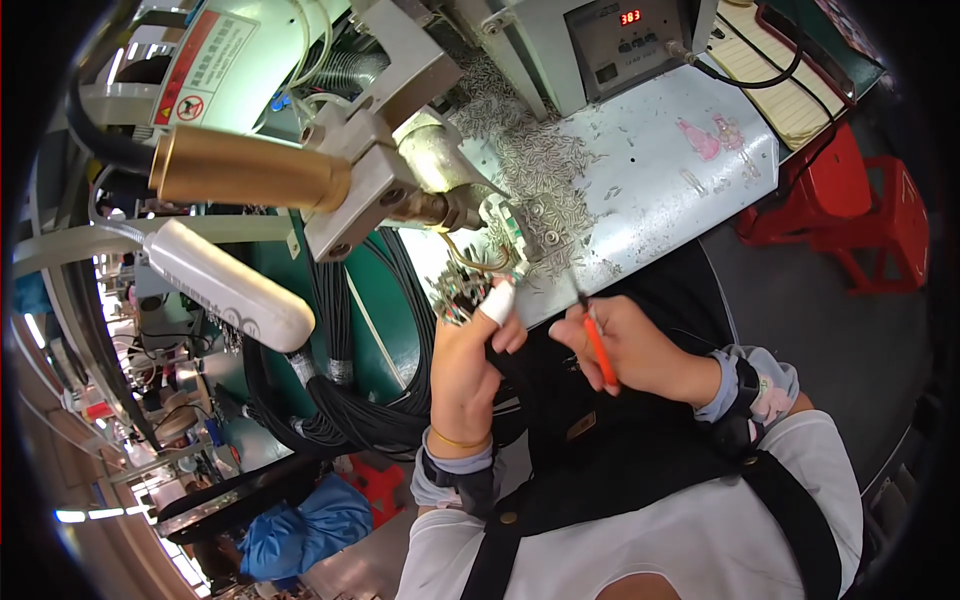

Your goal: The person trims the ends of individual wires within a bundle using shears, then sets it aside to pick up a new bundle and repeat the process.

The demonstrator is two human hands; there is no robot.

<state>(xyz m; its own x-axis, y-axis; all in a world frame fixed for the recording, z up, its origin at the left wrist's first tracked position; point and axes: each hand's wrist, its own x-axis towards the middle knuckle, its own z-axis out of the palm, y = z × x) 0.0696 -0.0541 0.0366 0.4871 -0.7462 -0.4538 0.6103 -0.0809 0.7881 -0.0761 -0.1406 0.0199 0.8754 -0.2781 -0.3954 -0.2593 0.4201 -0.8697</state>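
My left hand (466, 365), a white wrap on one finger, is closed around a bunch of thin cable ends (462, 292) with small metal tips. It is at the front edge of the pale metal worktop (650, 190), just below a machine's working head (510, 235). To its right, my right hand (640, 350) grips an orange-handled hand tool (600, 355) whose dark, blurred tip points towards the worktop. The tool's exact kind cannot be made out. Many small silvery metal pieces (545, 165) lie scattered over the worktop beyond both hands.
A brass-coloured cylinder (250, 170) in a metal clamp and a white lamp (230, 285) overhang the left side. Black cable bundles (345, 400) lie on a green surface. Behind stands a control box (640, 50). A notebook (770, 70) and red stools (850, 210) are at right.
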